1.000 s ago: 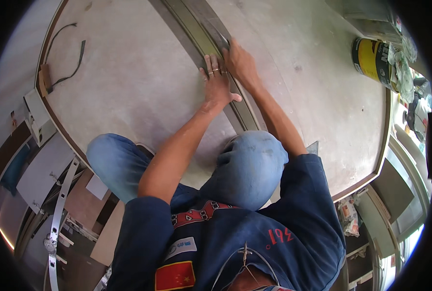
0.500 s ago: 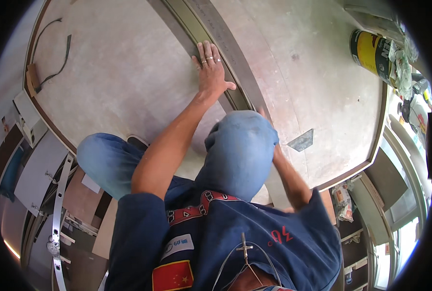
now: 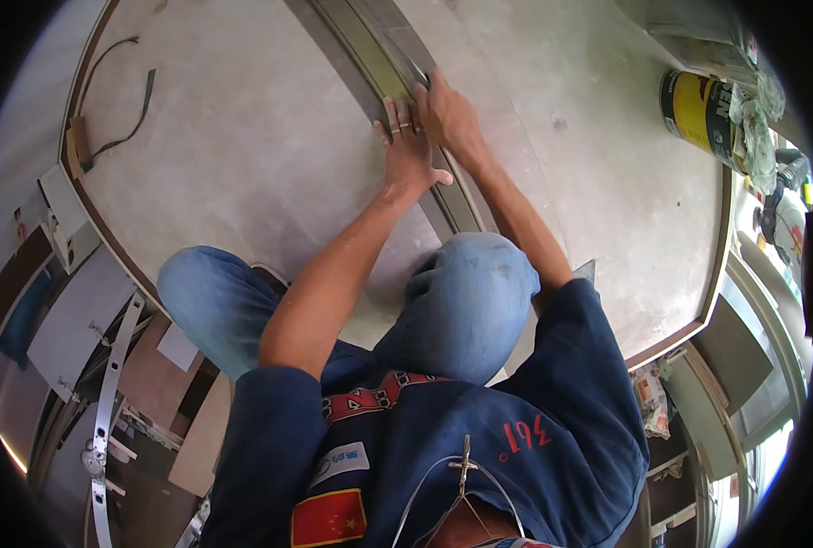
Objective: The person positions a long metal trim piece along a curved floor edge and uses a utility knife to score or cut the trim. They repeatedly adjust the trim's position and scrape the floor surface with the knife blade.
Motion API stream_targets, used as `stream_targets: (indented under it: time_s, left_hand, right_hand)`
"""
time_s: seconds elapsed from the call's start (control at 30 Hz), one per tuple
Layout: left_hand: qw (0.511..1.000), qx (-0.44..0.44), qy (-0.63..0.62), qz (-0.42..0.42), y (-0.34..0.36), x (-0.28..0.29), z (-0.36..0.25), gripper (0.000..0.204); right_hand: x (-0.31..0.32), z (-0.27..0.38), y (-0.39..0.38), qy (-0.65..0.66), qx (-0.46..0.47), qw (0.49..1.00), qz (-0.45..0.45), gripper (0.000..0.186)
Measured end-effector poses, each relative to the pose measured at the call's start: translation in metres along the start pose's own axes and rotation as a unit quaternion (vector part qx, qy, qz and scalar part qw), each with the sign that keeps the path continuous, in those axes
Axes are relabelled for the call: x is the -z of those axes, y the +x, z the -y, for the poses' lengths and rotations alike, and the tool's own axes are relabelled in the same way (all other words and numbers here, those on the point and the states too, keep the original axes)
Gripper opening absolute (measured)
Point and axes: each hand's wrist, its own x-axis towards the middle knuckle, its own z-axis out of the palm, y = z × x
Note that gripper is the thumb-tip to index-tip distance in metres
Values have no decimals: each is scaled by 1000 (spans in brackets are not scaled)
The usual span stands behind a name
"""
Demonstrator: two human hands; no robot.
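Note:
My left hand (image 3: 408,151) lies flat with its fingers spread on a long olive-brown metal straightedge (image 3: 370,59). Beneath the straightedge runs a dark grey strip (image 3: 411,41), showing on both sides of it. Just right of the left fingers, my right hand (image 3: 450,119) is closed around a thin-bladed knife (image 3: 421,75), its tip pointing away along the straightedge's right edge. Most of the knife is hidden in my fist. My bent knee in jeans (image 3: 470,301) rests over the near end of the straightedge.
The pale board (image 3: 242,137) is spread wide under me, with a dark raised edge. A yellow-and-black can (image 3: 694,105) wrapped in plastic stands at the far right. A dark cable (image 3: 137,119) lies at the far left. A grey offcut (image 3: 587,270) is partly behind my right sleeve.
My right hand has come from beside the knee, where it was mostly hidden, forward to the straightedge beside my left hand, knife now showing. The left hand stays pressed on the straightedge.

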Motion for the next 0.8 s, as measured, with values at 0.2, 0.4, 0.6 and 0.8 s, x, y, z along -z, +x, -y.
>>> stream_targets:
  time_s: [0.2, 0.4, 0.6, 0.8]
  left_hand:
    - [1000, 0, 0, -1, 0, -3, 3, 134]
    - [1000, 0, -9, -1, 0, -9, 3, 138]
    - [1000, 10, -21, 10, -4, -8, 4, 142]
    - [1000, 2, -9, 4, -1, -8, 0, 141]
  right_hand:
    - [-14, 11, 40, -40, 51, 998, -14, 29]
    - [12, -21, -75, -88, -94, 986, 109, 35]
    - [49, -123, -369, -31, -246, 954, 168, 28]
    - [43, -39, -206, 22, -199, 979, 44, 28]
